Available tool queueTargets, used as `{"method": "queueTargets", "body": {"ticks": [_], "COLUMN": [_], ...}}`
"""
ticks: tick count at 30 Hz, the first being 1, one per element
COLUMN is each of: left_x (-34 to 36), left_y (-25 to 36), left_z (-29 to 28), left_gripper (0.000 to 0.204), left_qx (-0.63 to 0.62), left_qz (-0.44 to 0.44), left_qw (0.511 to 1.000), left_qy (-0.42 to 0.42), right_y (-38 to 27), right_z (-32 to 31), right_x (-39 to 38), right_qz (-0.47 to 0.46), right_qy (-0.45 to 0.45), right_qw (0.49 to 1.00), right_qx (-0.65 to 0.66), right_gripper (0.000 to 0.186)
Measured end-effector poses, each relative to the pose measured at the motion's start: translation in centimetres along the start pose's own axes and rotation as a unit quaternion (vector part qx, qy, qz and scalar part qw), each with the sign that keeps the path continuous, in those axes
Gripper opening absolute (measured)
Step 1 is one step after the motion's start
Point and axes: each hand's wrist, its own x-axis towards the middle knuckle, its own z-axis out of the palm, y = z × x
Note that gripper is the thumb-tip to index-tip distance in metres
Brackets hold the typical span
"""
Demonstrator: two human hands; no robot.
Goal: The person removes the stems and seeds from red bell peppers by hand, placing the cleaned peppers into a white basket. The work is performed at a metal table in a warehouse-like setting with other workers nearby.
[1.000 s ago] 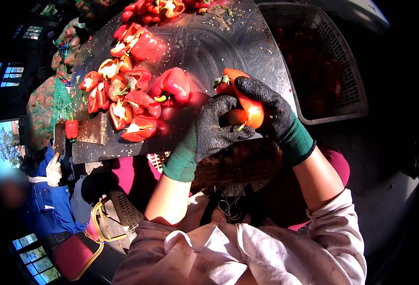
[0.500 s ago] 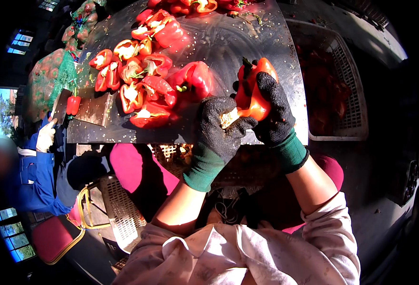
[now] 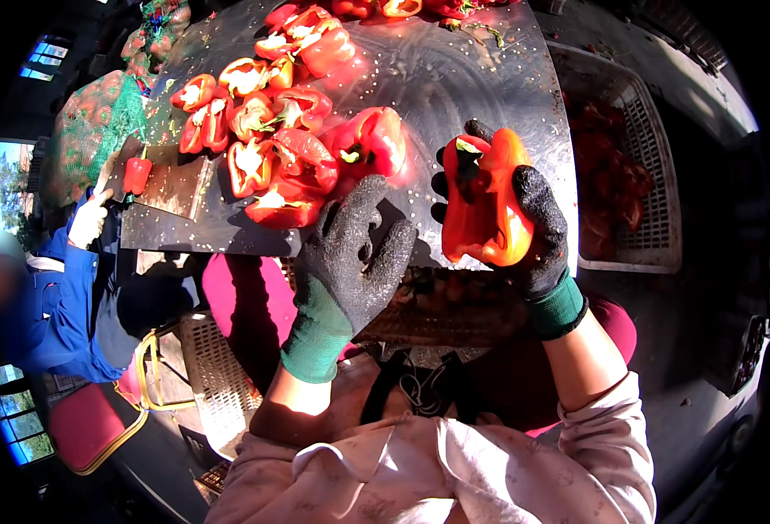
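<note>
Sunlight streaks across the big metal table (image 3: pixel 442 74), its near edge right in front of the worker. Over on the left sits a co-worker in blue (image 3: pixel 75 297), one pale-gloved hand (image 3: pixel 88 218) raised near the table's corner. Out to the right, beside the table, there's a white plastic crate (image 3: pixel 664 231) with red peppers lying in its shade. Beyond the far left corner bulges a green mesh sack (image 3: pixel 97 131), packed full.

Back on the metal, a cluster of cut red bell peppers (image 3: pixel 289 162) sprawls left of centre, hollow sides showing on many, and a wooden board (image 3: pixel 168 185) lies just left of it. Here come the hands, both in black-coated gloves with green cuffs! The left hand (image 3: pixel 354 249) hangs at the near edge just below the cluster, fingers loosely spread, thumb well away from them. The right hand (image 3: pixel 538 231) has its grip wrapped round an opened bell pepper (image 3: pixel 509 196), thumb on one side, fingers behind, holding it up over the table's near right corner. The hollow gapes toward the worker, a scrap of green (image 3: pixel 468 146) at the top, and tiny pale seeds speckle the tabletop.
</note>
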Motion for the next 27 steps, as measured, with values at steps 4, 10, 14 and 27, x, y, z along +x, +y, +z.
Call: {"method": "queueTargets", "body": {"ticks": [4,10,14,27], "left_x": [4.0,3.2,-0.8,4.5], "left_y": [3.9,2.4,0.9,-1.6], "left_z": [1.7,1.3,-2.0,-0.2], "left_gripper": [0.058,0.01,0.012,0.045], "left_qx": [0.13,-0.228,-0.222,0.204], "left_qz": [0.107,-0.013,-0.022,0.051], "left_qw": [0.983,0.968,0.96,0.975], "left_qy": [0.076,0.109,-0.171,-0.069], "right_y": [0.4,-0.3,-0.7,-6.0], "right_z": [0.9,0.9,-0.1,-4.1], "right_x": [0.2,-0.3,-1.0,-0.9], "right_qz": [0.006,-0.062,-0.335,-0.282], "right_qy": [-0.07,0.026,0.01,0.133], "right_qw": [0.997,0.996,0.771,0.913], "right_qx": [-0.027,-0.059,-0.541,-0.264], "right_gripper": [0.068,0.069,0.068,0.053]}}
